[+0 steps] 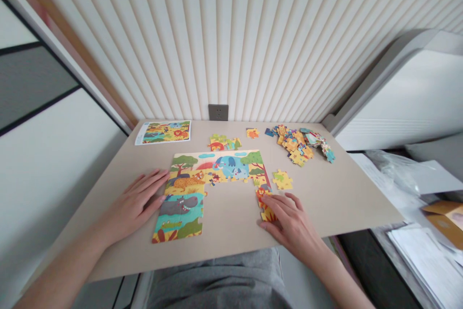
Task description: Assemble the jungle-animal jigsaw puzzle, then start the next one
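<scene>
A partly joined jigsaw puzzle (181, 205) lies flat on the table, showing a hippo, a leopard, elephants and trees, with a gap at its lower middle. My left hand (139, 200) rests flat along its left edge, fingers stretched and touching the border. At the lower right end of the puzzle, my right hand (289, 217) has its fingertips and thumb around a jigsaw piece (266, 213) with red and yellow leaves, partly hidden by the fingers. Just above it is a lion piece (261, 194). A loose yellow piece (282, 180) lies beyond my right hand.
A heap of loose pieces (294, 144) sits at the back right. Several joined pieces (224, 143) and an orange piece (252, 133) lie behind the puzzle. A picture sheet (164, 132) is at the back left. A ribbed wall with a socket (218, 112) borders the table.
</scene>
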The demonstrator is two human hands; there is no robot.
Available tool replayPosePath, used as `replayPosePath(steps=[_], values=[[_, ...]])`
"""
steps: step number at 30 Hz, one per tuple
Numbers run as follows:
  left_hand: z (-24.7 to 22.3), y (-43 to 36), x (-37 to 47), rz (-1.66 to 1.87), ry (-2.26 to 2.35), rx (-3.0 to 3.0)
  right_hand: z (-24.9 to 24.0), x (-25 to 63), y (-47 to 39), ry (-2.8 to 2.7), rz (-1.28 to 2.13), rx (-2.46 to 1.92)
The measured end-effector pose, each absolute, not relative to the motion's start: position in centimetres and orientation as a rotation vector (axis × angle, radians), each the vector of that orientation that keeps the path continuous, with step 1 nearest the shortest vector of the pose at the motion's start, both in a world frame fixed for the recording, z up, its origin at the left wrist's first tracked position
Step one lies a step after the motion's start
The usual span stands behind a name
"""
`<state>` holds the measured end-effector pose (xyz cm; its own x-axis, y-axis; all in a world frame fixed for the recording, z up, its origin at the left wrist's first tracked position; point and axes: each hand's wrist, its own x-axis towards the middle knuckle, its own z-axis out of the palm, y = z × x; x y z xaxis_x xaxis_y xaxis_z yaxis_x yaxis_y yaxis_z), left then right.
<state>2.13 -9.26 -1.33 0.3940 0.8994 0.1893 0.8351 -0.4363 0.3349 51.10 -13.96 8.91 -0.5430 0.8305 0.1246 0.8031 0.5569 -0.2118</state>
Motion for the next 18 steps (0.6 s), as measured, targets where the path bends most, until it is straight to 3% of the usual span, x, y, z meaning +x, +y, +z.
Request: replayPosePath(steps=[7, 18], values=[[-1.1, -9.2, 2.3, 0.507, 1.553, 2.473, 7.4, 50.6, -15.1, -2.317, 0.152, -1.567], [-1.2, -9.3, 2.5, 0.513, 1.561, 2.492, 6.8, 50.7, -15.7, -2.117, 0.254, -1.531]])
